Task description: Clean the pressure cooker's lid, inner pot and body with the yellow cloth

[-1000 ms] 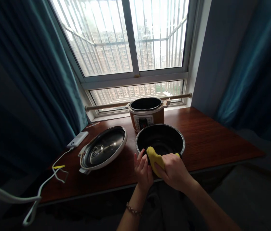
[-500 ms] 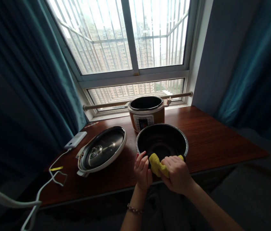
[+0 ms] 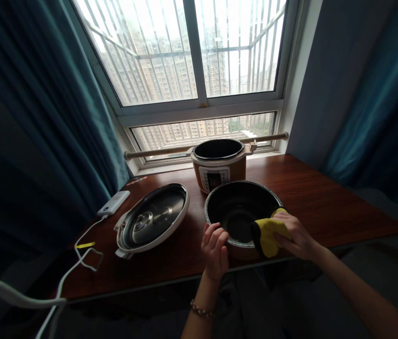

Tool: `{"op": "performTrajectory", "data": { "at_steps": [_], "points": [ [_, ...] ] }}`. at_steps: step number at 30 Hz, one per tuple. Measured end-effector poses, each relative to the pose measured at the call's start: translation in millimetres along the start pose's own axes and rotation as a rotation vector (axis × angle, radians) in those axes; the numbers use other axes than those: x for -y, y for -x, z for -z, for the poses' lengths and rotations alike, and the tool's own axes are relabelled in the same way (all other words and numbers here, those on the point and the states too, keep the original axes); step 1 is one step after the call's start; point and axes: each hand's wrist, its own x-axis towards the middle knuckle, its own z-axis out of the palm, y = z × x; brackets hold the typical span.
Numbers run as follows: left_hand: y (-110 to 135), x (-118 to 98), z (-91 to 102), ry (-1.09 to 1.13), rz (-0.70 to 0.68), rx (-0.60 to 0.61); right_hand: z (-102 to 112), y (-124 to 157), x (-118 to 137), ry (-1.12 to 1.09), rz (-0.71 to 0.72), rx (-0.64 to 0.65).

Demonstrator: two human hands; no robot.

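Head view: right hand [image 3: 296, 235] clasps a yellow cloth [image 3: 272, 236] at the near-right rim of the black pot [image 3: 239, 207], which stands on the wooden table [image 3: 312, 197] before the cooker [image 3: 219, 164]; left hand [image 3: 215, 249] touches the near-left rim, whether gripping cannot be told.

Head-worn view, forward and down
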Motion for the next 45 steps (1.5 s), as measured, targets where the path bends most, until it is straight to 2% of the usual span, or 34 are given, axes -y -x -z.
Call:
{"op": "performTrajectory", "data": {
  "at_steps": [4, 8, 15, 22, 30, 37, 41, 45],
  "points": [
    [-2, -3, 0.5, 0.006, 0.017, -0.002, 15, -5, -28, -0.085, -0.088, 0.072],
    [-4, -6, 1.0, 0.018, 0.041, -0.015, 27, -21, -55, -0.12, -0.105, 0.218],
    [-7, -13, 1.0, 0.057, 0.116, -0.025, 43, -64, -92, -0.068, 0.049, 0.418],
    [-8, -15, -1.0, 0.095, 0.148, -0.049, 41, -105, -114, 0.108, 0.192, 0.628],
    [-7, -16, -3.4, 0.104, 0.169, -0.074, 27, -137, -123, 0.364, 0.416, 0.65],
    [-8, -17, -4.0, 0.051, 0.146, -0.075, -13, -160, -127, 0.415, 0.587, 0.596],
    [-9, -16, -3.7, -0.04, 0.109, -0.053, -25, -164, -129, 0.419, 0.578, 0.596],
    [-9, -14, -3.7, -0.095, 0.068, -0.024, -14, -156, -128, 0.41, 0.499, 0.63]
  ]
}}
